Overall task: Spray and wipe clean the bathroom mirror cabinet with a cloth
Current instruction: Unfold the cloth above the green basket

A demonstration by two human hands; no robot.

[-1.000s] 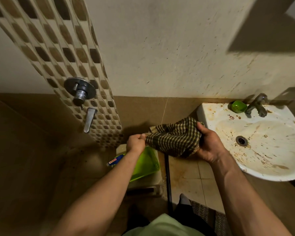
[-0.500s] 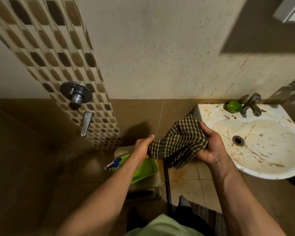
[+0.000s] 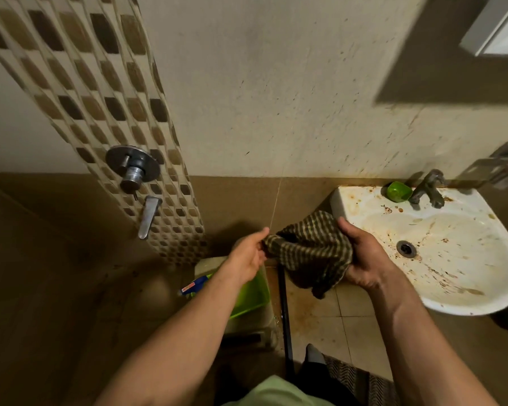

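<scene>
A dark checked cloth (image 3: 308, 253) hangs bunched between my hands, just left of the sink. My right hand (image 3: 364, 259) grips its right side, thumb on top. My left hand (image 3: 248, 256) pinches the cloth's left corner with fingers and thumb. A white corner of the mirror cabinet (image 3: 496, 27) shows at the top right, above the sink. Below my left forearm a spray bottle with a blue head (image 3: 192, 287) lies beside a green tray (image 3: 251, 297); most of the bottle is hidden by my arm.
A stained white sink (image 3: 467, 288) with a metal tap (image 3: 428, 187) and a green soap dish (image 3: 398, 191) is on the right. A shower valve (image 3: 132, 168) and spout (image 3: 148, 215) stick out of the mosaic strip at left. A black pole (image 3: 285, 317) stands on the floor.
The view has tilted upward, bringing the cabinet corner into sight. My left hand went from a closed fist on the cloth's corner to a looser pinch; the cloth stays between both hands.
</scene>
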